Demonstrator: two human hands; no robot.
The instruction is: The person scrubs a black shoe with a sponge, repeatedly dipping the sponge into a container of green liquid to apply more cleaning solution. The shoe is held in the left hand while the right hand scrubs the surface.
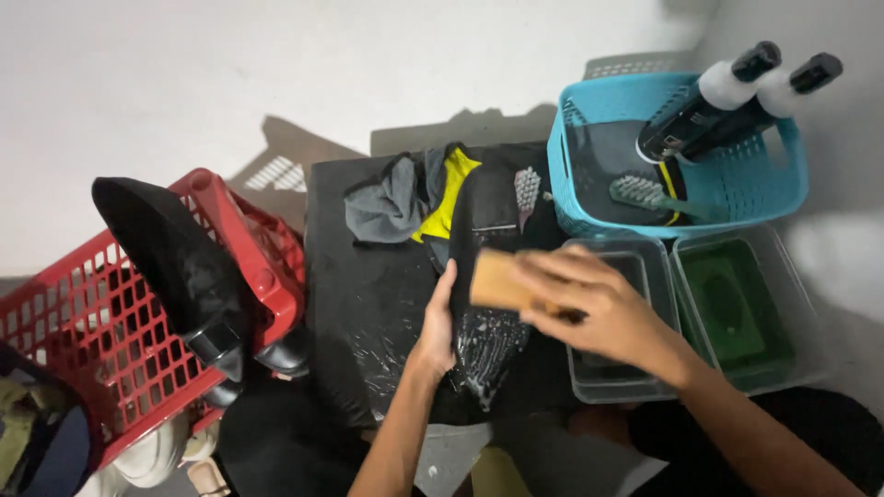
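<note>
Right hand point(599, 308) grips wooden brush point(497, 281); left hand point(437, 327) flat against soapy black shoe point(488, 340) on wet black table point(368, 304), pale floor point(276, 64), red basket point(83, 322) beside.

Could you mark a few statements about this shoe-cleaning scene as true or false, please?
1. The right hand holds a wooden brush over a soapy black shoe. True.
2. The left hand rests in the red basket. False: it steadies the black shoe on the black mat.
3. Two dark bottles with white necks stand in the blue basket. True.
4. The clear tub at the far right holds red liquid. False: its contents look green.
5. A grey and yellow cloth lies at the far end of the mat. True.
</note>
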